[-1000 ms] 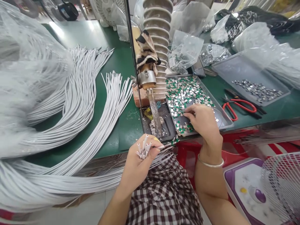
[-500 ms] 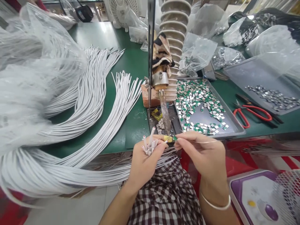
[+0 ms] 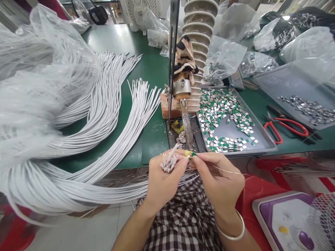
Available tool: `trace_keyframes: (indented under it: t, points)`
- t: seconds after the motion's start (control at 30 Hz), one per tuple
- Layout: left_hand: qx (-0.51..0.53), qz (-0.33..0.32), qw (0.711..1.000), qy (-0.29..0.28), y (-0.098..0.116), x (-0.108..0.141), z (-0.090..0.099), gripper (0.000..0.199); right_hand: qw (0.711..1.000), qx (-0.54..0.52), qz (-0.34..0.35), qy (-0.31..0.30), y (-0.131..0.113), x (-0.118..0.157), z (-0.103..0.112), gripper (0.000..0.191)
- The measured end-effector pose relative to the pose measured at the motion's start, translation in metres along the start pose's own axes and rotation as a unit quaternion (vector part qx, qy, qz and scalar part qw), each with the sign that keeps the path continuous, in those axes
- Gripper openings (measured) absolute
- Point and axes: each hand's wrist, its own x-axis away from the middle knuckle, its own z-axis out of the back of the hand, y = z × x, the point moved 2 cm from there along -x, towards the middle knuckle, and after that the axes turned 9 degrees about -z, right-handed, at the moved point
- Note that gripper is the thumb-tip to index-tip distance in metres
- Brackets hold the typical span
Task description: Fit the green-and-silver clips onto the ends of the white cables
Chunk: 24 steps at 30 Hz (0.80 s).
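My left hand [image 3: 163, 179] is closed round a bundle of white cables [image 3: 169, 163], whose cut ends stick up above the fingers. Yellow tape shows on its forefinger. A small green piece [image 3: 192, 154] sits between the fingertips of both hands, beside one cable end. My right hand [image 3: 220, 177] pinches at this piece, and a thin wire [image 3: 227, 170] runs from its fingers to the right. Just beyond the hands, a soldering iron tip [image 3: 186, 122] points down over a dark stand. A metal tray [image 3: 232, 122] of small green and silver pieces lies right of it.
More white cables [image 3: 104, 136] spread across the green table [image 3: 157, 139] at left, partly under clear plastic. Red-handled pliers [image 3: 288, 125] lie right of the tray. A ribbed hose [image 3: 200, 31] and a brick [image 3: 167, 106] stand behind the iron. A purple and white device [image 3: 285, 216] is at lower right.
My right hand has moved slightly left, closer to my left hand. The green piece now meets the cable end at the left fingertips. The whole view has shifted slightly.
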Motion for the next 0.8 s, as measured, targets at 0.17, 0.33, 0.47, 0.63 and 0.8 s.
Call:
trace_keyframes:
  t: [0.17,0.33,0.47,0.63,0.8]
  points:
    - [-0.017,-0.006,1.0,0.0,0.006,-0.002,0.0,0.021,0.989,0.121,0.068,0.044,0.0,-0.001,0.005,0.018]
    - [-0.021,-0.007,1.0,0.003,0.009,-0.006,0.001,0.022,0.967,0.146,0.198,0.065,-0.012,-0.004,0.008,0.021]
    - [-0.009,-0.003,1.0,0.008,0.01,-0.009,0.002,0.022,0.957,0.175,0.223,0.061,-0.021,-0.007,0.005,0.027]
    - [0.001,-0.013,1.0,0.009,0.012,-0.011,0.003,0.022,0.956,0.162,0.234,0.068,-0.026,-0.01,0.001,0.023]
    - [-0.009,-0.005,1.0,-0.001,0.012,-0.009,0.006,0.022,0.972,0.111,0.204,0.034,-0.022,-0.007,0.006,0.027]
